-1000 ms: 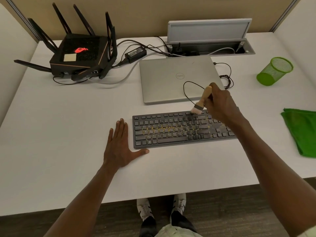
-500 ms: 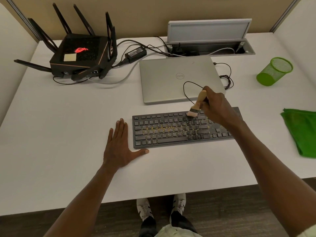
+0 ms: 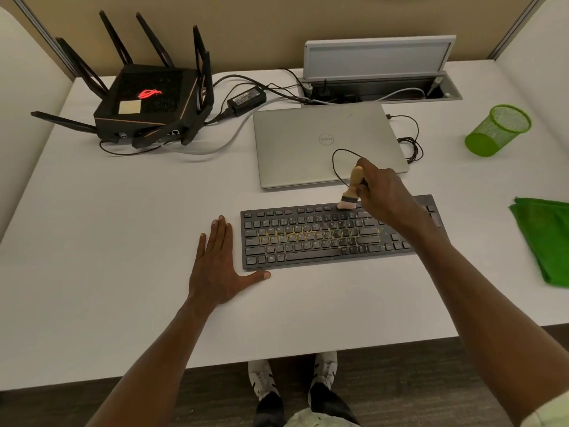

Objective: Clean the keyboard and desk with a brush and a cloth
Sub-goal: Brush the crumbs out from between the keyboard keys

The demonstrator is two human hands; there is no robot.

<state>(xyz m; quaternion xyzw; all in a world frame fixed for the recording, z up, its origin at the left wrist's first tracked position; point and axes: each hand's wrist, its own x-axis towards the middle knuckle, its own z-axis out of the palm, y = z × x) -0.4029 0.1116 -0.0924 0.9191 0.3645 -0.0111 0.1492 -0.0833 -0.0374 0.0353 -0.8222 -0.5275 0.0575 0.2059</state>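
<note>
**Brush on the top row of a crumb-strewn keyboard**

The flat black full-size keyboard (image 3: 323,238) lies on the white desk (image 3: 123,241), just in front of a closed silver laptop (image 3: 308,143). Yellowish crumbs are scattered across its middle key rows. The right hand (image 3: 381,192) curls its fingers round the pale wooden handle of a small brush (image 3: 351,192) with a dark ferrule and pinkish bristles; the bristles touch the keyboard's top row, right of centre. The left hand (image 3: 218,266) rests flat on the desk beside the keyboard's left end, fingers straight and together, thumb spread out along the near edge. A folded green cloth (image 3: 545,238) lies near the desk's right edge, well apart from the keyboard.
</note>
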